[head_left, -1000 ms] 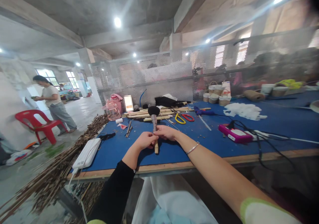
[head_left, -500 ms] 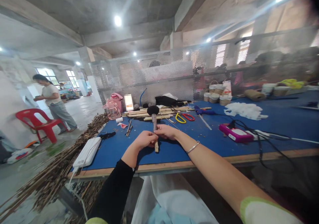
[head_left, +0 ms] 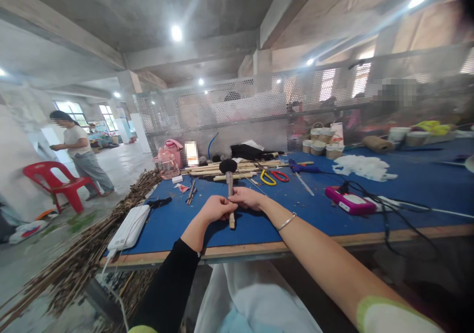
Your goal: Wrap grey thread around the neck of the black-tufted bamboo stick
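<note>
A short stick with a round black head (head_left: pixel 228 167) stands upright over the blue table (head_left: pixel 314 214). My left hand (head_left: pixel 215 209) is closed round its shaft from the left. My right hand (head_left: pixel 247 197) pinches the same shaft from the right, fingertips touching the left hand. The stick's pale lower end (head_left: pixel 232 220) pokes out below the hands and rests on the table. My left arm wears a black sleeve; a thin bangle circles my right wrist.
Bamboo sticks (head_left: pixel 222 169), yellow and red scissors (head_left: pixel 273 176), a blue glue gun (head_left: pixel 298 166), a pink box (head_left: pixel 350 202) with black cables, white cloth scraps (head_left: pixel 365 166), small pots (head_left: pixel 322 146). White power bank (head_left: pixel 129 226) at the left edge. Twig bundle, red chair (head_left: pixel 55 185), a standing person at left.
Both hands keep their hold on the stick. The view has shifted slightly; the stick and hands have barely moved.
</note>
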Available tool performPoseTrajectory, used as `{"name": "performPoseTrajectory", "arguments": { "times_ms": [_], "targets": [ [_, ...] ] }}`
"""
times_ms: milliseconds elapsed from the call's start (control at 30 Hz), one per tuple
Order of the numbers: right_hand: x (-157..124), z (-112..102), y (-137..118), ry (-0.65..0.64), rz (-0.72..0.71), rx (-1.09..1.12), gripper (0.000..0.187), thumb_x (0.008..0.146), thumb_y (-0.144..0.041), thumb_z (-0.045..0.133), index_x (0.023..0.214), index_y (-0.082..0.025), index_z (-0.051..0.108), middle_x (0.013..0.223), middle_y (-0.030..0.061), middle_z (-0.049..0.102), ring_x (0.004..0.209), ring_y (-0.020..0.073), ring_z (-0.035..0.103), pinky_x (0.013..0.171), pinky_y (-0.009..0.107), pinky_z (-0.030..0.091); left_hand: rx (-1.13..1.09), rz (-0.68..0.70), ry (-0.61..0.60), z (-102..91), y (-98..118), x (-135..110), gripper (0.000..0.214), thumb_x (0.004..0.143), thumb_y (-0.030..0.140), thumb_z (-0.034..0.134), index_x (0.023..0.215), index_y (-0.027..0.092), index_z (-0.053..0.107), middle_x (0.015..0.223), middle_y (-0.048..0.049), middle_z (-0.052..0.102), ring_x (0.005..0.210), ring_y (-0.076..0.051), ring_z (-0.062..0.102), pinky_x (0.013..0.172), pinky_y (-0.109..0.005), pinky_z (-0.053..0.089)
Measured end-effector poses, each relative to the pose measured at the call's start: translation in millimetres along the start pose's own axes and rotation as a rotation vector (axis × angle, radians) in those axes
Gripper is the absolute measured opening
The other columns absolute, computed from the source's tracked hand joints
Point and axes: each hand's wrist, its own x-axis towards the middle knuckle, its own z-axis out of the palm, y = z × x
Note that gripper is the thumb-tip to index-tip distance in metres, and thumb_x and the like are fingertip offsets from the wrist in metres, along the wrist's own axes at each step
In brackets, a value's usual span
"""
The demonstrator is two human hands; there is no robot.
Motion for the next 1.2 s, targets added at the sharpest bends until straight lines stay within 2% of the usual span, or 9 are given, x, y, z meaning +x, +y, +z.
{"name": "performPoseTrajectory", "arguments": {
  "times_ms": [200,367,533,700,867,1067,1200],
  "targets": [
    [-1.0,0.1,-1.8,-0.016,0.008,0.007,0.038,0.066,-0.045,0.067,0.078,-0.017,0.044,0.046,-0.0112,0.033,0.035,0.0018,0.018,0.033,0.018,0.009,-0.136,-0.036,-0.096,0.8,1.5,-0.6,0.035,0.061,0.045,0.065,0.063,0.013,0.053,0.053,0.0051,0.043,0.049,-0.006,0.045,0.057,-0.024,0.046],
    [2.4,-2.1,3.2,-0.009,-0.021,0.011,0.036,0.066,-0.042,0.068,0.079,-0.017,0.045,0.048,-0.0098,0.039,0.035,0.0019,0.023,0.032,0.017,0.011,-0.121,-0.073,-0.064,0.1,2.0,-0.3,0.035,0.061,0.046,0.065,0.070,0.014,0.055,0.057,0.0025,0.049,0.051,-0.008,0.048,0.052,-0.023,0.044],
    [2.5,-1.7,3.7,0.005,-0.037,0.009,0.036,0.067,-0.042,0.068,0.078,-0.016,0.046,0.048,-0.0100,0.038,0.035,0.0016,0.022,0.032,0.017,0.011,-0.085,-0.052,-0.030,0.4,1.2,-0.2,0.042,0.055,0.049,0.071,0.071,0.013,0.054,0.055,0.0008,0.053,0.049,-0.008,0.049,0.047,-0.020,0.038],
    [0.0,0.0,0.1,0.005,-0.031,0.006,0.036,0.066,-0.041,0.068,0.077,-0.017,0.044,0.047,-0.0104,0.037,0.035,0.0020,0.023,0.031,0.017,0.012,-0.191,-0.050,-0.106,-0.5,1.6,-2.1,0.043,0.054,0.048,0.073,0.067,0.013,0.052,0.056,0.0041,0.047,0.051,-0.006,0.049,0.056,-0.023,0.044],
    [1.2,-2.2,2.0,-0.015,-0.028,0.011,0.037,0.066,-0.041,0.068,0.078,-0.018,0.042,0.048,-0.0104,0.040,0.033,0.0014,0.022,0.031,0.017,0.011,-0.257,-0.069,-0.185,-0.8,3.7,-3.9,0.042,0.056,0.046,0.073,0.073,0.012,0.055,0.065,-0.0013,0.055,0.063,-0.011,0.059,0.065,-0.028,0.048],
    [4.4,-3.8,6.9,-0.004,-0.040,0.010,0.037,0.066,-0.040,0.068,0.079,-0.017,0.042,0.047,-0.0108,0.039,0.033,0.0016,0.022,0.031,0.017,0.011,-0.153,-0.056,-0.062,0.7,2.2,-1.1,0.038,0.059,0.045,0.071,0.065,0.013,0.052,0.051,0.0019,0.051,0.047,-0.008,0.050,0.047,-0.021,0.040],
    [5.1,-4.4,7.8,-0.002,-0.041,0.014,0.037,0.066,-0.041,0.069,0.079,-0.018,0.042,0.047,-0.0110,0.038,0.033,0.0016,0.022,0.032,0.017,0.011,-0.129,-0.030,-0.048,-0.3,-2.3,1.2,0.040,0.055,0.044,0.074,0.065,0.012,0.053,0.052,0.0004,0.054,0.045,-0.008,0.049,0.047,-0.022,0.040]
  ]
}}
